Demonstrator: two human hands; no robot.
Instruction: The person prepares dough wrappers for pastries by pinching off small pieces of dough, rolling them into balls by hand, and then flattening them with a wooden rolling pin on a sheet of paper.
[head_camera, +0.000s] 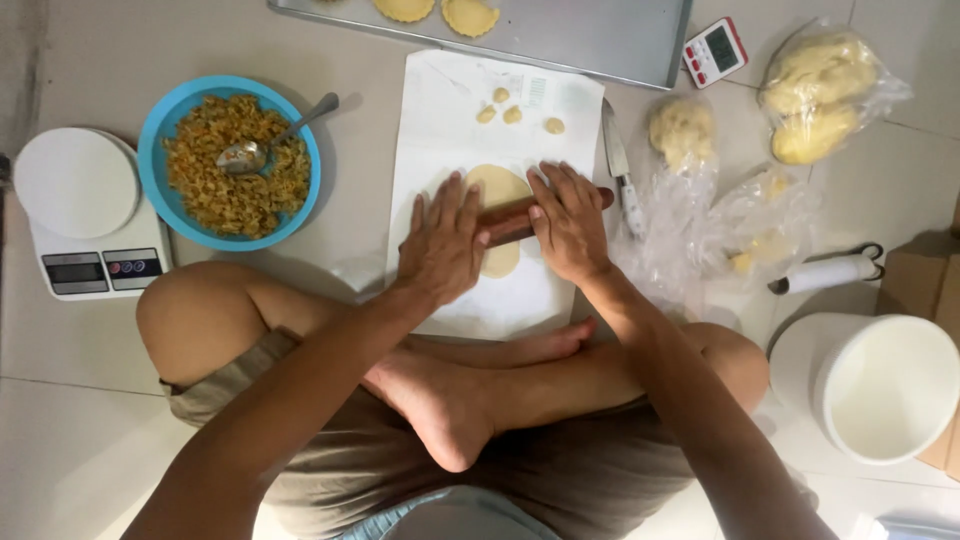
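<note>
The person sits cross-legged on the pale tiled floor (90, 40), both bare hands laid flat on a dark brown wooden rolling pin (512, 222). The left hand (440, 245) presses its palm on the pin's left part, fingers spread and straight; the right hand (570, 222) does the same on the right part. Neither grip is closed: the fingers lie open over the pin rather than wrapped round it.

The pin lies across a thin round sheet of pale yellow dough (497, 190), which shows above and below the pin. The dough rests on a white rectangular paper sheet (450, 100) spread on the floor just in front of the crossed legs. Near the top of that paper lie four small pale dough balls (512, 114), well apart from the hands.

Left of the paper stands a round blue plastic bowl (160, 120) of chopped orange-brown filling with a metal spoon (250, 155) in it. Further left is a white digital kitchen scale (90, 230). Above the paper, a grey metal baking tray (600, 35) holds two crimped dough rounds at its top edge. A knife (620, 165) lies along the paper's right edge, beside clear plastic bags of dough (815, 95). A white round tub (885, 390) stands at the lower right.
</note>
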